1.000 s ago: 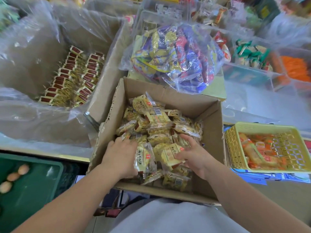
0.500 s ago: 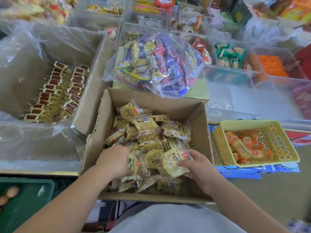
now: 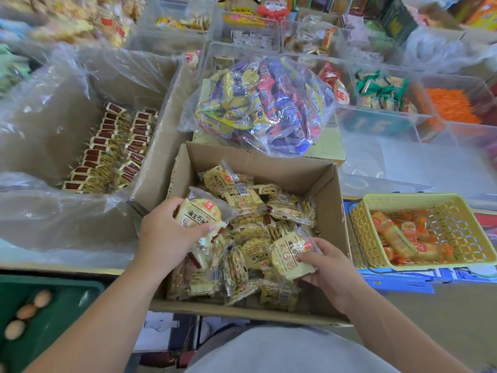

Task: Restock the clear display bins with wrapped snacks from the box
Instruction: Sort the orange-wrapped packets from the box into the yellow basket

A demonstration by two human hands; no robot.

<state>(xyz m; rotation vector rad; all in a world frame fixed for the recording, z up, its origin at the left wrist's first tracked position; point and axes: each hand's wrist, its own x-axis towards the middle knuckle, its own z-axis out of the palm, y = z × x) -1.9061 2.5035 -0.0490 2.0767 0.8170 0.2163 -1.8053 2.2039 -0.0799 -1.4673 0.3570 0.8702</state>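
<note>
Packets (image 3: 243,201) with Chinese lettering in box (image 3: 269,160), left hand (image 3: 164,234) gripping one packet (image 3: 200,215), right hand (image 3: 329,269) another

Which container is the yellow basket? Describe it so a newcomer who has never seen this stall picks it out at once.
Start at the open cardboard box of yellow-wrapped snacks in the middle. Just right of it sits the yellow basket, holding orange-wrapped packets. Unlike the clear bins behind it, it is opaque yellow with lattice walls.
</note>
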